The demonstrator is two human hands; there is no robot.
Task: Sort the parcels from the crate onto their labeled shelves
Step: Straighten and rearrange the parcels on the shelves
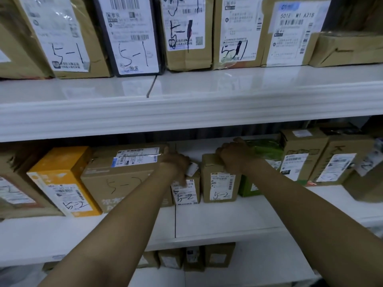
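Centre frame, on the middle shelf (228, 220), the right hand (234, 157) clasped a brown box (220, 183) by its top, the left hand (176, 164) gripped the smaller box (186, 190) beside it — both wanted seating squarely, labels outward.

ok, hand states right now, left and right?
Left hand: grips the small box.
Right hand: grips the top of the taller box.

Dim, even indoor light; soft glare on glossy white upper shelf (207, 88); deep shadow under it; wide-angle bowing at edges; slight overall softness, corners blurred
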